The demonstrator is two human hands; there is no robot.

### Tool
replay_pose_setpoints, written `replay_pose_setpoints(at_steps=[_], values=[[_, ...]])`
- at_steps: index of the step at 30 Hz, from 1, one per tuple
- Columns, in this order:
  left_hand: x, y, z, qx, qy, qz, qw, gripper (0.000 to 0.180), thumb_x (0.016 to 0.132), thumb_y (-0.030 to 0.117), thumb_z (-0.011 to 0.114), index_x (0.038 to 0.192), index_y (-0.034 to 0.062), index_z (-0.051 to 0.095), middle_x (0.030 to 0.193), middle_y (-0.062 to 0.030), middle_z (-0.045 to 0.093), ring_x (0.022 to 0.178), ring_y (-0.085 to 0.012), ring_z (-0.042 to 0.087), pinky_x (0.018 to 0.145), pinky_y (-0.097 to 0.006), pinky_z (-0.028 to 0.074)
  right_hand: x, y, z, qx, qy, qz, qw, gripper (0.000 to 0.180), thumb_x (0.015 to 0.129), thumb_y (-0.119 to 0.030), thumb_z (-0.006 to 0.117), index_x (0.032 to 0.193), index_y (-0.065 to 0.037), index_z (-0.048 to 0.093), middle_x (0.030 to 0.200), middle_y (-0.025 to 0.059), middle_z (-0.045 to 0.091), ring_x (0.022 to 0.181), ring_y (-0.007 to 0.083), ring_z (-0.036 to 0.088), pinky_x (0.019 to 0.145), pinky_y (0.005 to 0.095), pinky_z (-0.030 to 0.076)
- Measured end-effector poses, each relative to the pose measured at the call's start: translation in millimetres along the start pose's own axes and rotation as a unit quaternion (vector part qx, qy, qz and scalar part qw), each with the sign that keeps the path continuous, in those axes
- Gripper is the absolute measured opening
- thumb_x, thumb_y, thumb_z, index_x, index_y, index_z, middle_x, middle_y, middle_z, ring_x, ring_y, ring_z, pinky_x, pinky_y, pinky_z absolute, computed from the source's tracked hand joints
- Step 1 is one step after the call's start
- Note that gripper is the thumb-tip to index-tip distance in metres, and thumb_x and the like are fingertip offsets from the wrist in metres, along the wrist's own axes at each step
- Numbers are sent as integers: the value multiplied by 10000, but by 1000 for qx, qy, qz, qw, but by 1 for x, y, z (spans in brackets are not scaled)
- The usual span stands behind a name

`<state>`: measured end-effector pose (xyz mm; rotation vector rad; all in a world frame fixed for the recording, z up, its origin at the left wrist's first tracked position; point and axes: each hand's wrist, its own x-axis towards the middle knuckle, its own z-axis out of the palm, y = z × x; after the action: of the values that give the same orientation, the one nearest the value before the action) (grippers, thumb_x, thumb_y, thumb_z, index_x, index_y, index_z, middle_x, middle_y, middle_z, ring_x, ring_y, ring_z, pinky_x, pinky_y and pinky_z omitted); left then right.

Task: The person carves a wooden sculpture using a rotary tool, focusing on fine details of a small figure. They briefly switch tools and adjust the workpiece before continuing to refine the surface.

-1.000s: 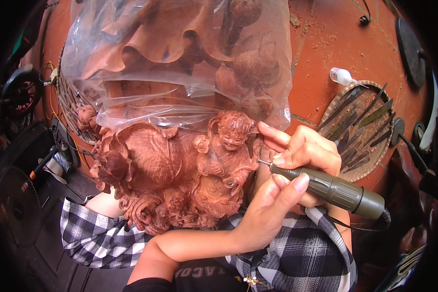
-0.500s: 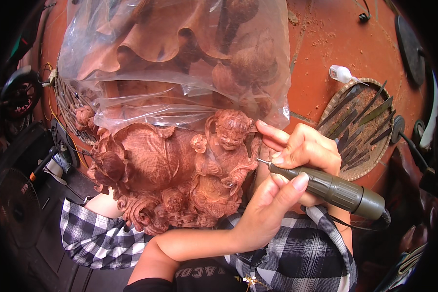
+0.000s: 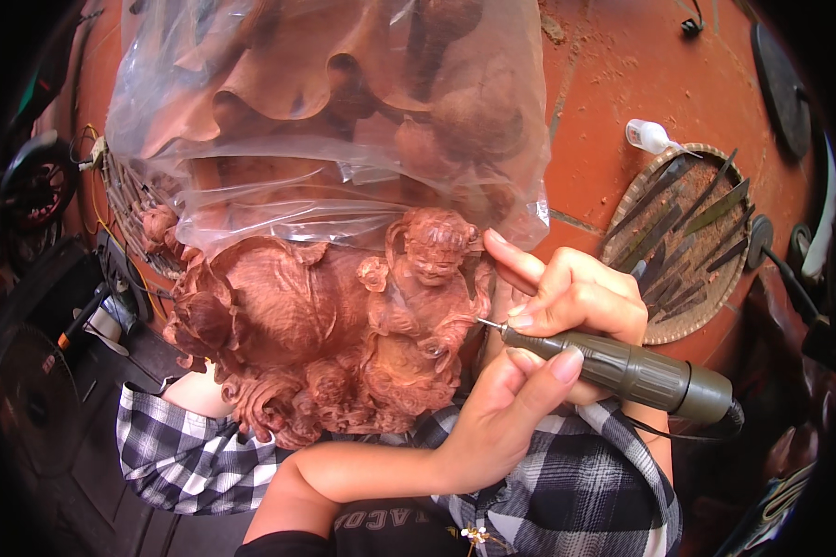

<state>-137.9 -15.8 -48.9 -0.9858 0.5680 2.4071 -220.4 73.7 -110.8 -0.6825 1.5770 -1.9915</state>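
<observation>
A reddish-brown wood carving (image 3: 288,297) with a smiling figure (image 3: 432,265) on its right side rests at my lap. My right hand (image 3: 581,297) grips a dark green rotary carving tool (image 3: 636,371) like a pen. One of its fingers stretches to the side of the figure's head. The tool's thin metal bit (image 3: 490,325) points left, at the figure's arm; whether it touches the wood I cannot tell. From below, my left hand (image 3: 506,408) is closed against the tool's front, its thumb lying on the green body. Its other fingers are partly hidden.
Clear plastic sheeting (image 3: 279,186) covers a larger wood piece beyond the carving. On the tiled floor (image 3: 613,74) at right, a round woven tray (image 3: 613,232) holds several dark flat blades, beside a white bottle (image 3: 648,136). The tool's cord (image 3: 669,434) trails underneath. Plaid cloth (image 3: 567,473) covers my lap.
The tool's tip has shifted slightly left and down along the figure's arm, both hands moving with it. The grip looks the same.
</observation>
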Motion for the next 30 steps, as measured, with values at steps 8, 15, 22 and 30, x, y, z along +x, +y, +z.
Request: replay_pose_setpoints(at_steps=[8,15,22,30], values=[[-2,4,3,-1,-10,1,1000,581,1000,321,410,1403,-79,285,1404,-186,387,1377,-237,357,1133,-378,284,0,1,-5,12,-6,-6,1000,181,706,-11,768,799,47,624,683,103,552,610,163,553,1007,584,465],[0,7,4,1,-18,0,1000,588,999,325,407,1407,-80,281,1407,-186,384,1379,-236,355,1134,-377,282,3,1,-9,-42,-2,-18,999,179,689,-15,752,755,44,596,691,100,556,618,170,564,972,566,504],[2,5,7,-11,42,24,999,467,1012,337,418,1283,-40,364,1285,-132,442,1221,-170,408,1017,-327,338,6,5,-4,-44,13,-12,999,156,695,29,735,747,42,589,694,99,562,641,170,584,953,553,523],[4,-1,-1,-9,5,32,999,581,1002,380,438,1358,-71,351,1368,-193,436,1331,-257,420,1095,-410,355,8,6,-7,-9,0,-3,1000,150,696,12,739,788,49,627,683,97,561,630,160,568,960,548,517]])
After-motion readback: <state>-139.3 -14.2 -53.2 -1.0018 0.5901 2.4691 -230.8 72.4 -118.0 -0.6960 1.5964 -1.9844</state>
